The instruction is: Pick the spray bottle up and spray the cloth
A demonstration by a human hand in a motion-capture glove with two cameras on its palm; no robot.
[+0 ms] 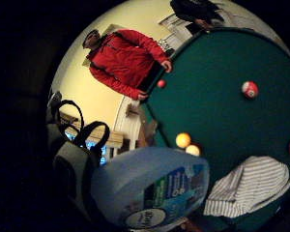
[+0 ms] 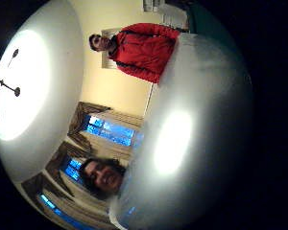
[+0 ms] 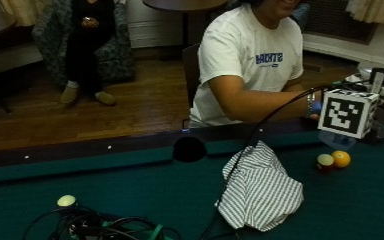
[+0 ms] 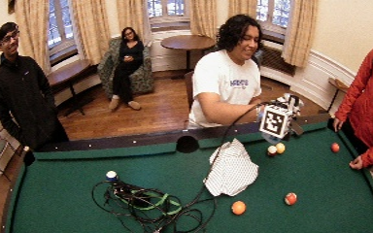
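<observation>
Cloth [image 3: 262, 192] — white, dark-striped; table felt [image 3: 139, 190] green; bottle [image 1: 150, 188] — pale blue.

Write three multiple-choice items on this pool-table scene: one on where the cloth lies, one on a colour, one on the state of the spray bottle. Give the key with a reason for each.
1. Where does the striped cloth lie?
A. On the green felt of the pool table, beside two balls
B. On the wooden floor
C. Over a chair back

2. What colour are the striped cloth's stripes and ground?
A. Red on yellow
B. Dark stripes on white
C. Plain green

3. What is the state of the spray bottle?
A. Lying flat on the cloth
B. Standing alone at the far rail
C. Up close against the palm of the right hand, off the felt

Key: 1 A, the wide outside view shows it crumpled on the felt near the balls. 2 B, the outside view shows thin dark stripes on white. 3 C, the bottle's pale blue body fills the little finger side palm view, with the felt well beyond it.
</observation>
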